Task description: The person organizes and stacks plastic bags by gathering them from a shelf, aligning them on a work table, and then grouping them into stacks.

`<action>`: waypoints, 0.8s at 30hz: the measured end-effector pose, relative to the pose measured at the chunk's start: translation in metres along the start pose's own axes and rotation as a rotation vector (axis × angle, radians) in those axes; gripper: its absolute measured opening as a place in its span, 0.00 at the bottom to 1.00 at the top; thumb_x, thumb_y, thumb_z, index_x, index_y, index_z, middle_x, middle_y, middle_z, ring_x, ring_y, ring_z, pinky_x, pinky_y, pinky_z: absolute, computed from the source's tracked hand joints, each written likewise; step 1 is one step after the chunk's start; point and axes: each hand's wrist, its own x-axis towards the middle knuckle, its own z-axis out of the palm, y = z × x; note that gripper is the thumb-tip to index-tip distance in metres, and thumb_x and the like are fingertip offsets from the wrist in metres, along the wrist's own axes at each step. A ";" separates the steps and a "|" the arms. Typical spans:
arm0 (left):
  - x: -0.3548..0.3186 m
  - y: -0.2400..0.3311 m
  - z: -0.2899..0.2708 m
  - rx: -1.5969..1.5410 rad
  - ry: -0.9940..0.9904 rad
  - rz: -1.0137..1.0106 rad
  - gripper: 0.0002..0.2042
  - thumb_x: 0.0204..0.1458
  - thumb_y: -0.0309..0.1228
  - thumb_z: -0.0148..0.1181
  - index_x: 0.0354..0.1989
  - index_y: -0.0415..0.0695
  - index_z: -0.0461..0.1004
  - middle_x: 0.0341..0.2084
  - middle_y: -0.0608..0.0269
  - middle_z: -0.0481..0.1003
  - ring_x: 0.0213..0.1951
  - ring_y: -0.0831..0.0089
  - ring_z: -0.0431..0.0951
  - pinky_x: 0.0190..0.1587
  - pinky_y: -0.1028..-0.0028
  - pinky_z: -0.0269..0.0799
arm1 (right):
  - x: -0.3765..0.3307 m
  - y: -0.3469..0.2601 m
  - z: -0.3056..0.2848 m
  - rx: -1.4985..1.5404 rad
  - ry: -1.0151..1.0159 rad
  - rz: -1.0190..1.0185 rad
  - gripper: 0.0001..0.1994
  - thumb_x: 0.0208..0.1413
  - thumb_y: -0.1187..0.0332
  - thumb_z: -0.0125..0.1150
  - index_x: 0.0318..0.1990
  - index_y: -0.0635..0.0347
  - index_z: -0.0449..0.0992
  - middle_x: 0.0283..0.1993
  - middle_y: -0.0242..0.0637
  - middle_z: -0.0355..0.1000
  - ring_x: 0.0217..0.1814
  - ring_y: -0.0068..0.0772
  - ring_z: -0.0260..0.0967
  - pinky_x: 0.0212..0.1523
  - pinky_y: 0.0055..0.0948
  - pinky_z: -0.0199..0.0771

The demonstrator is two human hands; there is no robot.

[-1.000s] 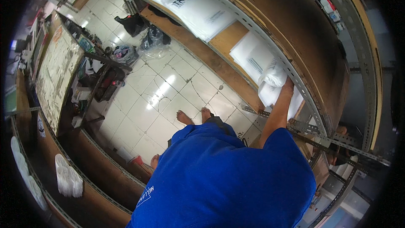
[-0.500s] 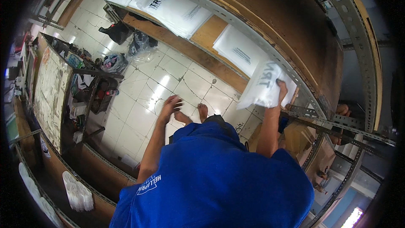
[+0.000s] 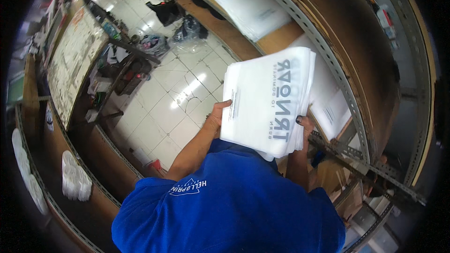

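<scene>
**Holding a stack of white bags beside the metal shelving**

Gripped at both side edges, a thick stack of white plastic bags (image 3: pixel 269 100) is held up in front of the chest, just beside the slotted upright of the metal shelving (image 3: pixel 340 72). The left hand (image 3: pixel 216 117) is closed on the stack's left edge, with the thumb laid on its face; the right hand (image 3: pixel 303 125) is clamped on the right edge, with only a dark-nailed fingertip shown over the sheets. Most of both hands is hidden by the stack, and much of the lower view is filled by the blue shirt (image 3: pixel 234 211).

Large grey lettering and a small block of fine print are carried on the top bag's face. More white bags of the same kind (image 3: pixel 243 0) are laid flat on the wooden shelf board near its front edge, and another pile (image 3: pixel 330 107) is lodged behind the stack, partly covered by it. Below, white floor tiles (image 3: pixel 164 98) are seen, with dark bags (image 3: pixel 187 28) heaped against the shelf foot. Along the left-hand shelf edge, rolled white bundles (image 3: pixel 75 182) are stood, and a pale printed board (image 3: pixel 70 61) is leant further up.
</scene>
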 end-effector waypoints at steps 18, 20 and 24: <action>-0.424 0.160 -0.035 0.485 0.489 0.840 0.35 0.43 0.24 0.69 0.62 0.32 0.61 0.51 0.48 0.73 0.50 0.61 0.78 0.53 0.65 0.76 | 0.005 0.165 0.326 -0.220 -0.777 0.252 0.48 0.31 0.67 0.63 0.67 0.70 0.53 0.56 0.52 0.67 0.54 0.44 0.71 0.58 0.37 0.73; -0.466 0.174 -0.028 0.369 0.468 0.975 0.37 0.43 0.26 0.68 0.63 0.31 0.58 0.52 0.45 0.72 0.51 0.61 0.77 0.54 0.65 0.75 | 0.007 0.191 0.375 -0.249 -0.851 0.277 0.50 0.27 0.67 0.63 0.67 0.68 0.53 0.56 0.50 0.67 0.55 0.43 0.70 0.59 0.37 0.71; -0.532 0.201 -0.048 0.106 0.353 1.064 0.39 0.43 0.28 0.67 0.65 0.32 0.57 0.54 0.44 0.71 0.53 0.61 0.76 0.56 0.66 0.72 | 0.012 0.238 0.475 -0.131 -0.931 0.445 0.50 0.27 0.68 0.63 0.67 0.70 0.52 0.55 0.49 0.67 0.54 0.42 0.71 0.59 0.34 0.71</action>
